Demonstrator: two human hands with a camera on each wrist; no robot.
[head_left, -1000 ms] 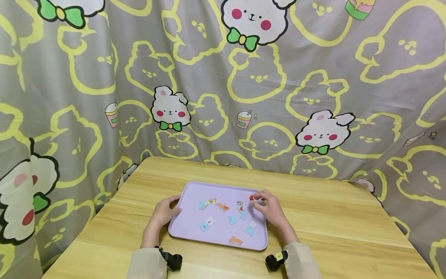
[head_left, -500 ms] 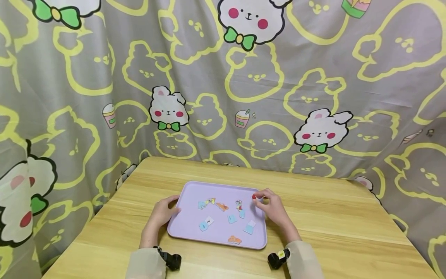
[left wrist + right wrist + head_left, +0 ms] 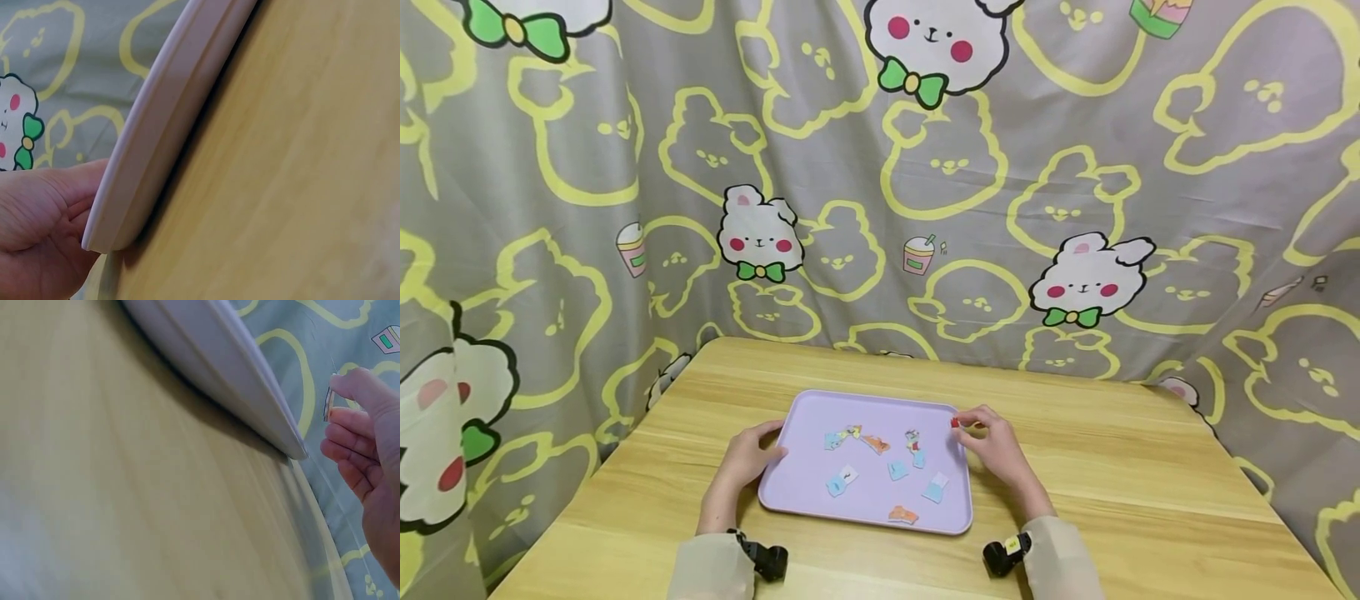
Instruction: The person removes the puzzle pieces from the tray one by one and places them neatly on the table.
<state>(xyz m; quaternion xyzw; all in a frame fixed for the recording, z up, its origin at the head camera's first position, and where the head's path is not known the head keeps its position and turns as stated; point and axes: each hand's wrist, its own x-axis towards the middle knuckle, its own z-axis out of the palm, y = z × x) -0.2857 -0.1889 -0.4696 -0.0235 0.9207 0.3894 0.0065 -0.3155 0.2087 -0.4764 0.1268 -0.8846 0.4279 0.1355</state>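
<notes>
While one hand (image 3: 995, 443) pinches one red piece (image 3: 955, 422), another (image 3: 747, 456) holds one tray (image 3: 812, 417).

From above, my head view faces forward and down over the smooth, rectangular lilac tray (image 3: 868, 487); my wrist views, close and tilted, both catch it side-on.

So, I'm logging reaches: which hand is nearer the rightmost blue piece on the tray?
Right. The right hand is beyond and right of the blue piece, by the tray's right edge; the left hand holds its left edge.

No text is readable; the yellow label (image 3: 1013, 544) seems too small.
</notes>
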